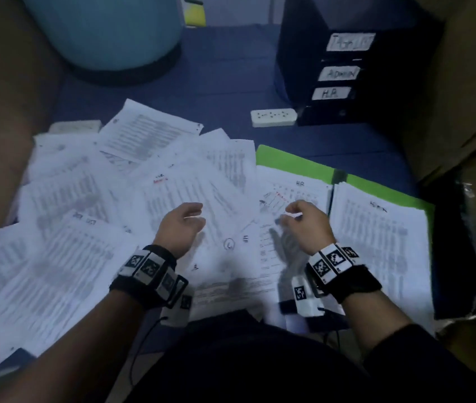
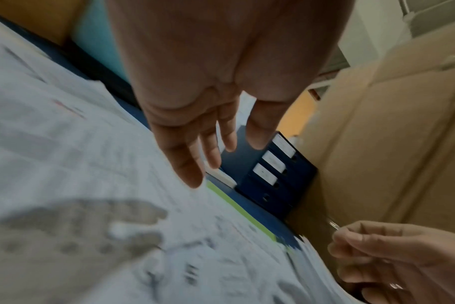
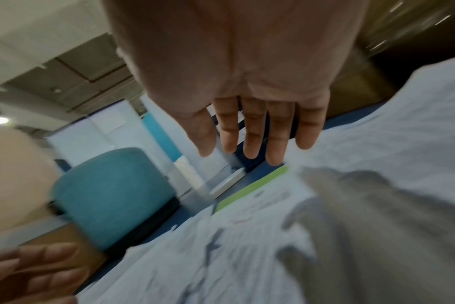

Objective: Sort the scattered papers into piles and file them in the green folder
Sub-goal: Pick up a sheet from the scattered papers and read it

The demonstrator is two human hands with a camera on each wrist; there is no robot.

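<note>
Two hands: left hand (image 1: 183, 225) and right hand (image 1: 308, 225) hover, fingers loose, holding nothing.
Green folder (image 1: 295, 162): right of frame, nearer the right hand.
Scattered papers (image 1: 79, 199): left of frame, nearer the left hand.

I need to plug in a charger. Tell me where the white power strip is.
In the head view, the white power strip lies on the blue floor, just left of the black labelled drawer unit, beyond the green folder.

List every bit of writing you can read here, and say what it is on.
"ADMIN": middle white label on the dark drawer unit.
"H.R.": lower label on that unit.
Top label: handwritten, too blurred to read.
"HR": heading on the left pile in the green folder.
Heading on the right pile: blurred.
Print on the scattered papers: unreadable.
</note>
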